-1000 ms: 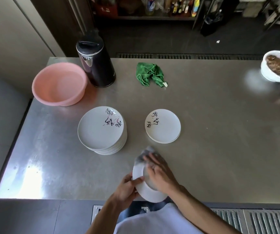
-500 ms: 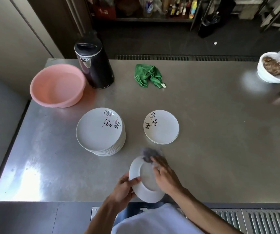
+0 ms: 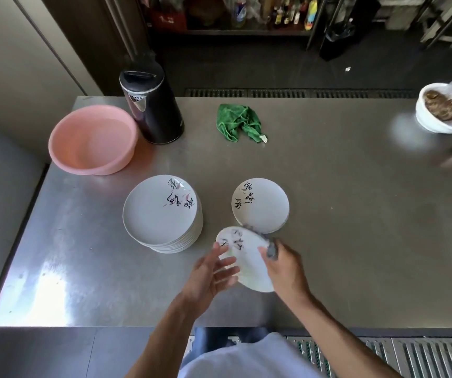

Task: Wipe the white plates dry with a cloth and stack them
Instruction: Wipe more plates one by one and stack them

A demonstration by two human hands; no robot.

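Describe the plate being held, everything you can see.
The round white plate with black brush writing looks like glazed ceramic, shallow and unbroken. It is held tilted, face up, above the steel table, just in front of the shorter plate stack. The right hand grips its right rim, thumb on the face, with a bunched grey cloth. The left hand touches its left side with straight, spread fingers.

A pink basin (image 3: 91, 140) sits at the steel table's (image 3: 328, 214) far left corner, with a black jug (image 3: 152, 105) just beside it. A crumpled green rag (image 3: 238, 122) lies near the far edge, and a white bowl of food (image 3: 434, 126) sits at the right edge.
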